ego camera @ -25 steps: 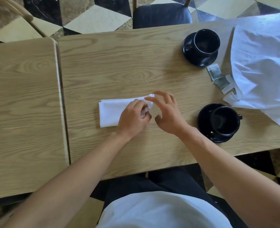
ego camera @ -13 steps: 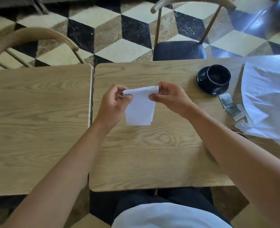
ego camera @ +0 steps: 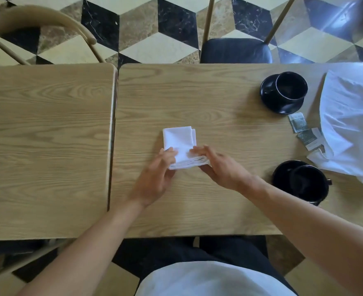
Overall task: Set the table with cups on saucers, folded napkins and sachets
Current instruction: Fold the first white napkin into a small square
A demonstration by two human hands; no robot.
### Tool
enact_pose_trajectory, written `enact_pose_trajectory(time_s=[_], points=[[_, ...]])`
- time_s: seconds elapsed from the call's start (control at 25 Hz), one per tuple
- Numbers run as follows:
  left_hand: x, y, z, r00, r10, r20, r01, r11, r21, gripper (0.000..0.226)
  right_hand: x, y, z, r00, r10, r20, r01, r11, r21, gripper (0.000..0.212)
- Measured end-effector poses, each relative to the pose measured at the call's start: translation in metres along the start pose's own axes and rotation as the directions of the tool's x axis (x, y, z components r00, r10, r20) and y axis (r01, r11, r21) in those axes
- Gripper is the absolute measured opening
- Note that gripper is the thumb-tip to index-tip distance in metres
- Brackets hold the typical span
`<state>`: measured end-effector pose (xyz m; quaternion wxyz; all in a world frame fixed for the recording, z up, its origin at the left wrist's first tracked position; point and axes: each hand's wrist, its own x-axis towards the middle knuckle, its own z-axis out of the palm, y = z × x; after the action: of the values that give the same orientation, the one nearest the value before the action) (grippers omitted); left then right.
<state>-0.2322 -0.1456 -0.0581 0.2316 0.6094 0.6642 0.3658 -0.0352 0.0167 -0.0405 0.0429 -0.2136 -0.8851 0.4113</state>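
- The folded napkin (ego camera: 179, 144) lies on the right-hand table (ego camera: 219, 199), its long axis running away from the person; its near end is lifted between both hands
- left hand (ego camera: 155, 178) and right hand (ego camera: 221, 167) pinch that near end with loosely curled fingers; motion blur hides the exact fingertip contact
- right of the napkin stand two black cups on saucers (ego camera: 283, 92); the nearer one (ego camera: 304, 182) is partly covered by the right forearm
- bare tabletop surrounds the napkin; the seam with the second table (ego camera: 48, 146) lies to its left
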Motion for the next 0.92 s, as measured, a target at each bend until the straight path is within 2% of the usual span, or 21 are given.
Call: enact_pose_trajectory(time_s=[0.08,0.16,0.28,0.36,0.4,0.48,0.52,0.56,0.64,0.76,0.92], points=[[-0.034,-0.012,0.018,0.990,0.069,0.121,-0.080,0.993,0.086,0.027,-0.026,0.014,0.020,0.993,0.014,0.116,-0.009,0.999,-0.042,0.042],[-0.056,-0.021,0.027,0.969,0.139,0.204,-0.176,0.968,0.178,0.028,-0.043,0.021,0.034,0.987,-0.042,0.152,0.058,0.993,-0.098,0.044],[-0.062,-0.025,0.029,0.958,0.182,0.224,-0.234,0.944,0.235,0.034,-0.047,0.024,0.047,0.985,-0.108,0.133,0.127,0.982,-0.138,0.049],[-0.059,-0.025,0.027,0.960,0.179,0.217,-0.233,0.939,0.255,0.034,-0.048,0.025,0.049,0.989,-0.109,0.104,0.124,0.982,-0.142,0.043],[-0.057,-0.023,0.026,0.970,0.136,0.203,-0.184,0.953,0.240,0.033,-0.048,0.025,0.049,0.991,-0.099,0.092,0.112,0.984,-0.140,0.037],[-0.053,-0.014,0.023,0.988,-0.093,0.127,0.074,0.987,0.145,0.027,-0.046,0.021,0.047,0.999,0.008,0.049,-0.002,0.993,-0.117,0.026],[-0.049,-0.009,0.023,0.967,-0.240,0.084,0.233,0.969,0.079,0.025,-0.042,0.018,0.047,0.994,0.110,0.020,-0.108,0.991,-0.085,0.018],[-0.041,-0.006,0.023,0.933,-0.355,0.048,0.355,0.935,0.022,0.025,-0.034,0.016,0.046,0.976,0.217,-0.015,-0.218,0.975,-0.033,0.020],[-0.019,-0.006,0.023,0.851,-0.525,-0.011,0.523,0.849,-0.073,0.021,-0.013,0.014,0.045,0.916,0.394,-0.074,-0.389,0.918,0.072,0.036],[0.016,-0.016,0.024,0.730,-0.681,-0.059,0.672,0.730,-0.125,0.023,0.018,0.011,0.043,0.833,0.548,-0.083,-0.537,0.835,0.124,0.038],[0.039,-0.023,0.028,0.675,-0.732,-0.093,0.727,0.682,-0.086,0.034,0.042,0.014,0.043,0.775,0.623,-0.108,-0.612,0.782,0.118,0.034]])
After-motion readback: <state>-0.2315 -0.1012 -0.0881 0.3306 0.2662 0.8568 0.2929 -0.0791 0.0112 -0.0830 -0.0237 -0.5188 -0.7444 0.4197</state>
